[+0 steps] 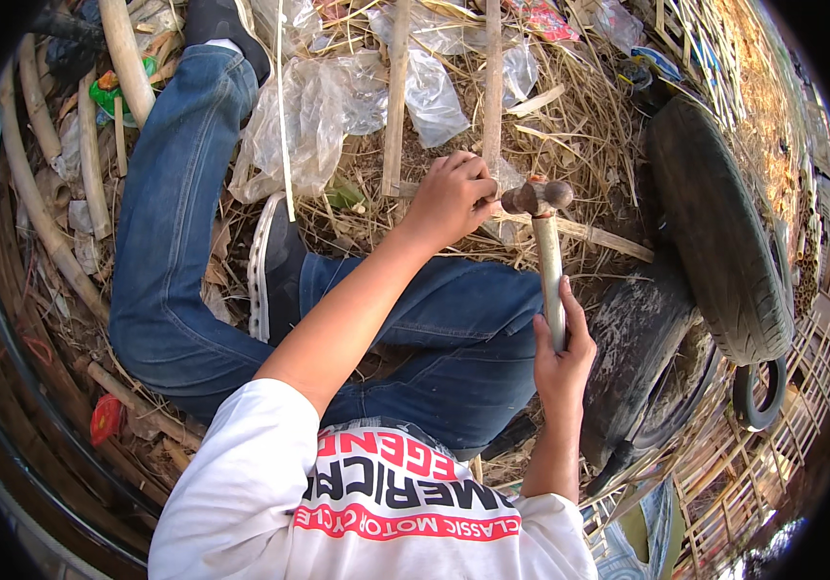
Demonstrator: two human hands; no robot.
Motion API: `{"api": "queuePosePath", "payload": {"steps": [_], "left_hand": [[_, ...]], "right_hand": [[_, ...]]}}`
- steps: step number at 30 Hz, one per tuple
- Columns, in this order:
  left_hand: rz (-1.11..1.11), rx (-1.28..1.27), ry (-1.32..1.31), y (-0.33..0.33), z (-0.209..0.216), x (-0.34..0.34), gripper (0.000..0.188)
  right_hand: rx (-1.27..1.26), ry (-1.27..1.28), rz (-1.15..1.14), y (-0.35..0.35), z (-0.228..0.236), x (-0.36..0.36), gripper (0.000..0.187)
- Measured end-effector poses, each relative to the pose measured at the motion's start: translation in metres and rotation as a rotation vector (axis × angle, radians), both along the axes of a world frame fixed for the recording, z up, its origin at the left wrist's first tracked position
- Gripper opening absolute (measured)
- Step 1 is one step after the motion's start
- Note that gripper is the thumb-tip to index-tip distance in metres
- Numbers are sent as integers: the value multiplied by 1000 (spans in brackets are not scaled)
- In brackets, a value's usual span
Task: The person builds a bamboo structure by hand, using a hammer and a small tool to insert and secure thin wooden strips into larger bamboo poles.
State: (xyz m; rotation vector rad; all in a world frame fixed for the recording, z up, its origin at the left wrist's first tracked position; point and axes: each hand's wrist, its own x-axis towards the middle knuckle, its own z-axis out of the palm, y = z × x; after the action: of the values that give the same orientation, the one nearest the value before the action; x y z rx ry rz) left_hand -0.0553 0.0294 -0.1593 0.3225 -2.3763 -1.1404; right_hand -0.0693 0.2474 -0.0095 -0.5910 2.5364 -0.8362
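My right hand [564, 356] is wrapped round the pale handle of a ball-peen hammer [548, 256]. The rusty hammer head lies right beside the fingers of my left hand [451, 198]. Those fingers are pinched together over a joint of wooden slats, and whatever they hold is too small or hidden to make out. From the joint one long slat [493, 87] runs away from me. A second slat [396, 97] lies roughly parallel to its left. A crosspiece [603, 239] passes under my left hand and sticks out to the right.
Straw and crumpled clear plastic sheeting [304, 116] cover the ground ahead. To the right a black tyre [719, 232] leans over other dark rubber [637, 329]. Curved wooden poles [43, 203] lie at the left, and a bamboo lattice [753, 483] stands at the lower right.
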Motion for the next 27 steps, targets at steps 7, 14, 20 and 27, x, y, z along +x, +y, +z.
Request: {"api": "queuePosePath", "payload": {"steps": [7, 14, 20, 27], "left_hand": [[17, 14, 39, 4, -1, -1, 24], [-17, -72, 11, 3, -3, 0, 28], [0, -3, 11, 2, -4, 1, 28], [2, -40, -19, 3, -3, 2, 14]], "right_hand": [[-53, 93, -10, 5, -13, 2, 51], [-61, 40, -18, -1, -8, 0, 51], [-28, 5, -7, -1, -10, -2, 51], [-24, -7, -42, -2, -8, 1, 51]]}}
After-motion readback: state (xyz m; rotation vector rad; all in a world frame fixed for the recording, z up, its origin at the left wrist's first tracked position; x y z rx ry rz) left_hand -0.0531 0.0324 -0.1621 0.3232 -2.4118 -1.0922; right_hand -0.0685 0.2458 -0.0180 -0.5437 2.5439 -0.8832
